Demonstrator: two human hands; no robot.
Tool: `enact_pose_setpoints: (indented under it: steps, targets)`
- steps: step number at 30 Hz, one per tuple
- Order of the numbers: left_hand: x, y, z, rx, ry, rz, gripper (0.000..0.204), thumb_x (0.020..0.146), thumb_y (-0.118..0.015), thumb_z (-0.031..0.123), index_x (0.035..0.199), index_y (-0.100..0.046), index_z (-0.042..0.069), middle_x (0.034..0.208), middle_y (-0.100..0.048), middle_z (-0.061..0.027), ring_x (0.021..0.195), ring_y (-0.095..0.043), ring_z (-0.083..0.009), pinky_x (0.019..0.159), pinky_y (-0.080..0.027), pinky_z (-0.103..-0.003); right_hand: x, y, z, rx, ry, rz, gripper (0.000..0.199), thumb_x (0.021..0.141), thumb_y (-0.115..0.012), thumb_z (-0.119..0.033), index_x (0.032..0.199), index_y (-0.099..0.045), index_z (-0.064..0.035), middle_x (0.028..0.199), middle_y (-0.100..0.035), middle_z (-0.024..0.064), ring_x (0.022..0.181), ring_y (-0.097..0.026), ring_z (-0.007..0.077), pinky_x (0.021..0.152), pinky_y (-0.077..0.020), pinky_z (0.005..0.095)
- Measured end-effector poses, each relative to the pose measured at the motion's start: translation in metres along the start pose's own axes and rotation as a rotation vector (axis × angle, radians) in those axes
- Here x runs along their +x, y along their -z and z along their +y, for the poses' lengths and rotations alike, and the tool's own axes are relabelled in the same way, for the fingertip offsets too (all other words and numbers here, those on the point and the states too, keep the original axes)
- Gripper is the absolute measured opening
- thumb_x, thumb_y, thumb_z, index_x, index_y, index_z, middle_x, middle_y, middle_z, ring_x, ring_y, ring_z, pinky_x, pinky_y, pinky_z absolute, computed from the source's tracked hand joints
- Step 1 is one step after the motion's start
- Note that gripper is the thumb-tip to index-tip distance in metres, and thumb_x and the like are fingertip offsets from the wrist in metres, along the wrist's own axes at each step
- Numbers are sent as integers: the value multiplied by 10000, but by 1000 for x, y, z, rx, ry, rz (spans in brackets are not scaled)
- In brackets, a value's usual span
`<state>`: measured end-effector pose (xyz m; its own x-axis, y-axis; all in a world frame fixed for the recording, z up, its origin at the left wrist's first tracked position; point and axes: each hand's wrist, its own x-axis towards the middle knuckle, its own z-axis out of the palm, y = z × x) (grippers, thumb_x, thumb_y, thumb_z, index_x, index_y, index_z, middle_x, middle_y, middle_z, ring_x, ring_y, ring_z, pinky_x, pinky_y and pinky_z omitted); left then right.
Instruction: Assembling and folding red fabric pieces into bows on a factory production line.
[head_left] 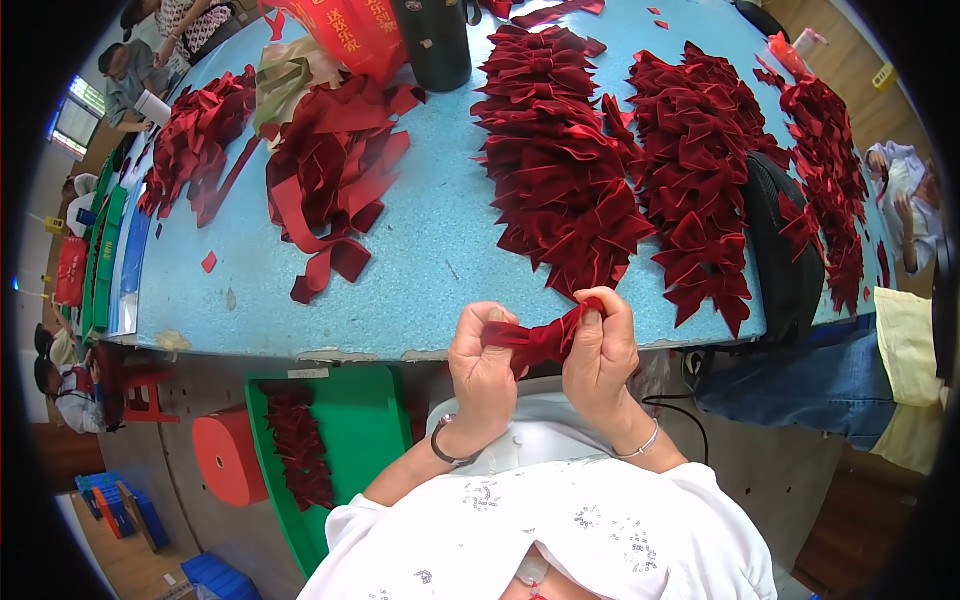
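Observation:
Between my two hands, just in front of the table's near edge, is a dark red velvet bow point(541, 345). My left hand point(482, 362) grips one end of it, thumb and fingers closed. The other end is pinched in my right hand point(602, 352), with the thumb pressed on the fabric. Right beyond my hands lies a long pile of finished red bows point(560, 170). A second pile of bows point(697, 170) stretches along its right side. To the left, loose cut lengths of red ribbon point(335, 165) lie in a heap.
A black bag point(785, 250) rests by the right-hand piles. A dark tumbler point(433, 45) and a red bag point(350, 35) stand at the back of the blue table point(430, 270). Below left are a green tray point(370, 420) holding bows and a red roll point(228, 458). Other people sit around.

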<state>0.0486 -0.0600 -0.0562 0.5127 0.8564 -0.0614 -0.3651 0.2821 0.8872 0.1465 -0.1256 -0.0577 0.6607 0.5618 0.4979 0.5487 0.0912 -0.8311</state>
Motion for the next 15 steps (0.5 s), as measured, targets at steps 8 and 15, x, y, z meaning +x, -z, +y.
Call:
enact_pose_setpoints:
  steps: [8,15]
  targets:
    - [0,0,14,-82,163,27,20,888,-479,77,879,-463,86,709,-482,-13,472,-419,-76,389,-313,-214,-1,-5,0,24,-29,-15,149,947,-420,-86,1034,-506,-2,667,-455,-14,539,-372,44,474,-318,206]
    - [0,5,13,-107,223,56,49,859,-451,33,881,-461,77,680,-492,-28,451,-406,-83,378,-284,-217,1,-9,-1,25,-77,-7,153,952,-431,-112,1006,-544,-24,646,-440,-51,541,-336,17,467,-289,191]
